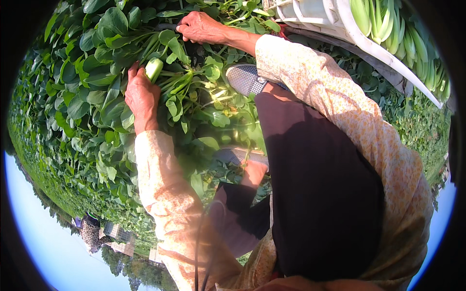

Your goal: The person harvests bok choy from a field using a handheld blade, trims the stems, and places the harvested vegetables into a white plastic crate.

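My left hand (142, 95) grips a green leafy vegetable that looks like bok choy, its pale stem base (154, 69) showing beside the fingers. Its leaves merge with the dense foliage (105, 72) around it, so I cannot tell where they end. Above and to the right, my right hand (201, 27) is closed around a tool whose grey, blade-like part (166, 26) points left into the leaves; it seems to be a knife, with the handle hidden in my fist. Just right of the left hand, a low plant with splayed stems (187, 76) grows from the ground.
At the upper right, a white plastic crate (349, 32) holds several heads of bok choy (411, 40). My checked shoes (242, 78) stand among low plants. Far off at the lower left, a person in a leopard-print top (90, 232) is near pale crates (118, 232).
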Demonstrator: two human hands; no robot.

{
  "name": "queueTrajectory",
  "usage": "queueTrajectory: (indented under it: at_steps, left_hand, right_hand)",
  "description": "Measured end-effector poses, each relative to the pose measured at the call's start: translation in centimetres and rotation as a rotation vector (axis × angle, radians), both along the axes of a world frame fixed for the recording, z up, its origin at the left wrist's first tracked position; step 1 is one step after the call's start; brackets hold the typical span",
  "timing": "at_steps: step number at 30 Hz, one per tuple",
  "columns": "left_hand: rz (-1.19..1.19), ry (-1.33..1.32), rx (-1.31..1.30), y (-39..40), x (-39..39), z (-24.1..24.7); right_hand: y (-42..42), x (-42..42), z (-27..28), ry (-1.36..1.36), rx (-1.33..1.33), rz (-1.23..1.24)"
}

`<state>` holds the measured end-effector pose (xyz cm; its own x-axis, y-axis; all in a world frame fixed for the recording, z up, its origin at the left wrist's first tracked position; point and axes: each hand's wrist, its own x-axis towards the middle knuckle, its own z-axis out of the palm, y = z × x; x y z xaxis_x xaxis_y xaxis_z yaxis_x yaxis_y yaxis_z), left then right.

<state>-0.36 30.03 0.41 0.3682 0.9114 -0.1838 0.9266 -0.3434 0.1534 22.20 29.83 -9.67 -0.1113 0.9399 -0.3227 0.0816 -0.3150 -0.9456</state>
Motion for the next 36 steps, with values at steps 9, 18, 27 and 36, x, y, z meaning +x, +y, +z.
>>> queueTrajectory:
  at_steps: [9, 18, 27, 36]
  left_hand:
    - [-0.045, 0.001, 0.002, 0.5, 0.2, -0.7]
    - [-0.074, -0.088, 0.295, -3.7, 5.0, 5.4]
    - [-0.027, -0.723, -0.090, -13.3, 11.9, 8.4]
    - [0.644, -1.317, -0.652, -12.4, 8.9, 9.6]
  right_hand:
    - [3.4, 0.9, -2.6, -0.326, 0.182, 0.214]
    - [-5.9, 4.7, 5.5, 0.130, 0.143, -0.266]
    - [-10.2, 7.3, 12.4, 0.827, 0.033, -0.256]
    - [-9.7, 9.6, 13.7, -0.257, 0.371, -0.046]
